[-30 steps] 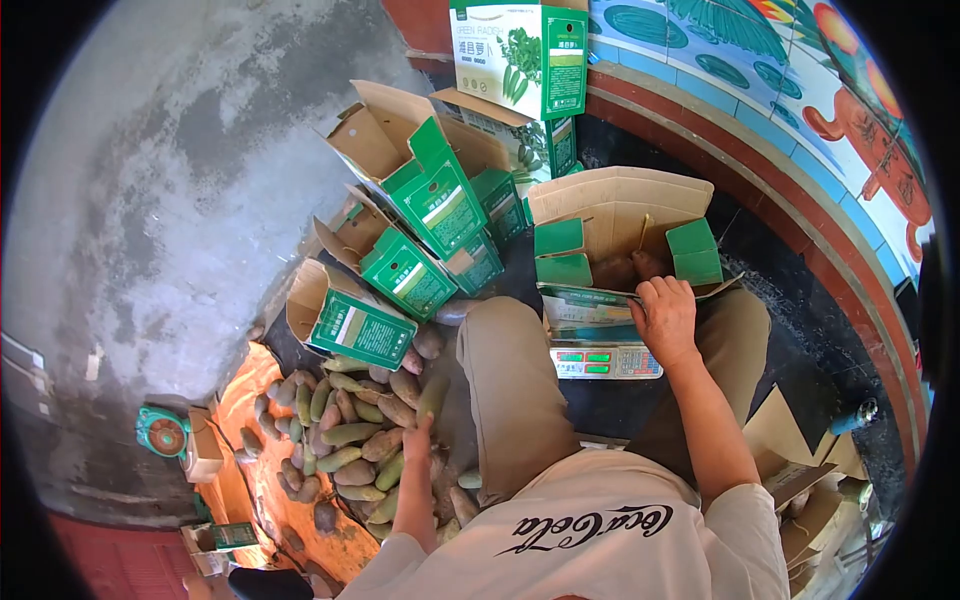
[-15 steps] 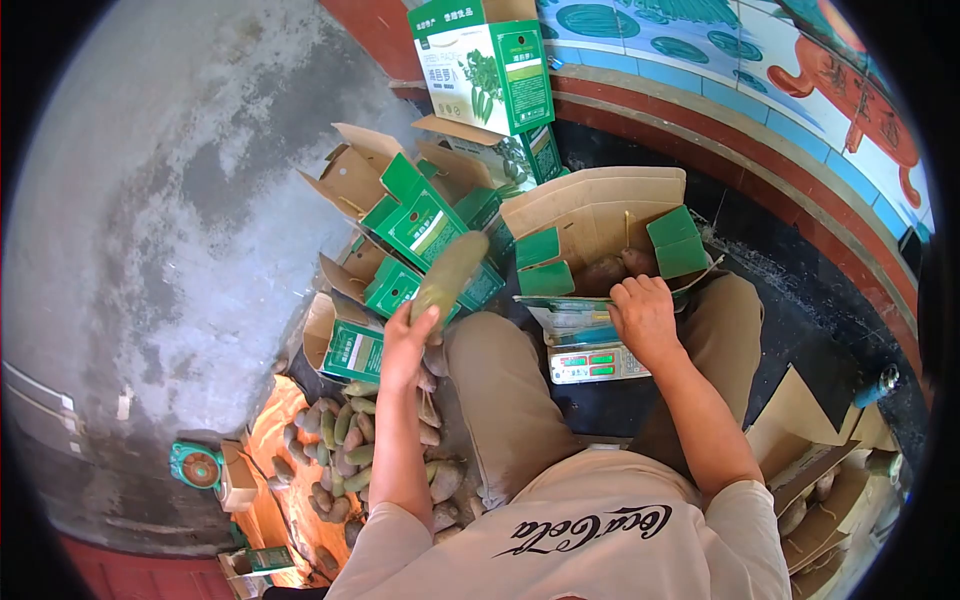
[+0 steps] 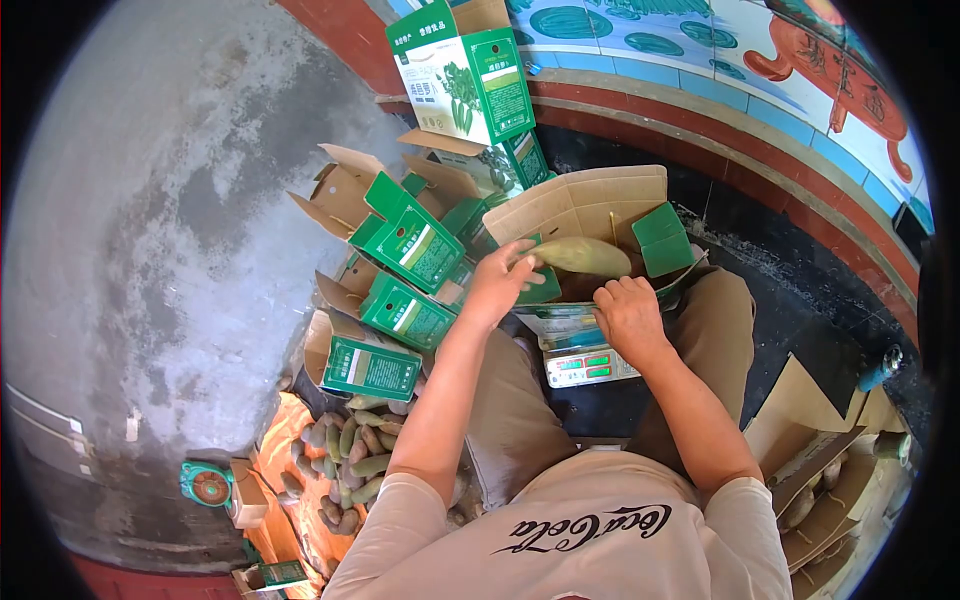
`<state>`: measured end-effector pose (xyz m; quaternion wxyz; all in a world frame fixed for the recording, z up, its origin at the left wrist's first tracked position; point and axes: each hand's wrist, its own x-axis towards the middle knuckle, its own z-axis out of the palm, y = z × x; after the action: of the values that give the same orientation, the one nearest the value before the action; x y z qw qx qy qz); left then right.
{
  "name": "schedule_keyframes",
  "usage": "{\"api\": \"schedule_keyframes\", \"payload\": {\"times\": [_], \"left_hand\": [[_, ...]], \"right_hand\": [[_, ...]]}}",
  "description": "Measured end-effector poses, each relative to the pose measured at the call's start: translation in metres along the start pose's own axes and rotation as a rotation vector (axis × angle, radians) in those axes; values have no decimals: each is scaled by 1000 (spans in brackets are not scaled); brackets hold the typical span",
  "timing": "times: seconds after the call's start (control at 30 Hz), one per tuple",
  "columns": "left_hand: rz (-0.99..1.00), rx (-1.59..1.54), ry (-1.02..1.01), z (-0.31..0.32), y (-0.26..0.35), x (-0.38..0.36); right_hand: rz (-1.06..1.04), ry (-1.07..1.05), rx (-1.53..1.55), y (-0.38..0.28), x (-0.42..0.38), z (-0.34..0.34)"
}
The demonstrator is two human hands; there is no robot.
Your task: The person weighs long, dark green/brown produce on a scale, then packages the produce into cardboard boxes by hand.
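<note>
My left hand (image 3: 501,282) grips one end of a long green radish (image 3: 582,256), which lies level over the mouth of an open cardboard box (image 3: 590,192). What lies inside the box is mostly hidden beneath it. With fingers curled over the box's near edge, my right hand (image 3: 631,312) holds that side. The box rests on a digital scale (image 3: 592,367) between my knees, its display lit green.
Several open green cartons (image 3: 408,240) stand on the left, with more stacked behind (image 3: 465,85). Loose radishes (image 3: 352,450) are heaped by my left leg on an orange sheet (image 3: 285,440). Another carton (image 3: 825,490) holding produce sits at the right. A tiled wall (image 3: 640,70) runs along the back.
My left hand has swung right with the radish, from beside the left cartons to over the box. The radish has turned from nearly upright to level. My right hand stays at the box edge.
</note>
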<state>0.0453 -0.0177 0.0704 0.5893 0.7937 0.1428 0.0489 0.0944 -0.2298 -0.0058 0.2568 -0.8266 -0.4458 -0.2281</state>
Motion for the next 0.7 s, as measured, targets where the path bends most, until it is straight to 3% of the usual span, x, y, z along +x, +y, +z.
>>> {"api": "schedule_keyframes", "payload": {"times": [0.1, 0.27, 0.33, 0.47, 0.6, 0.7], "left_hand": [[192, 86, 111, -16, -18, -5], [192, -33, 457, -65, -25, -58], [164, -9, 662, -93, -65, -80], [17, 238, 809, -138, -175, -149], [-276, 726, 730, -138, -277, -242], [-635, 857, 575, -121, -349, -313]], "right_hand": [[0, 6, 9, 1, 0, -2], [-9, 10, 12, 1, 2, -3], [-4, 6, 7, 0, 2, -2], [2, -3, 9, -2, 2, -5], [6, -11, -14, -4, 3, -4], [3, -13, -29, -4, 4, -3]]}}
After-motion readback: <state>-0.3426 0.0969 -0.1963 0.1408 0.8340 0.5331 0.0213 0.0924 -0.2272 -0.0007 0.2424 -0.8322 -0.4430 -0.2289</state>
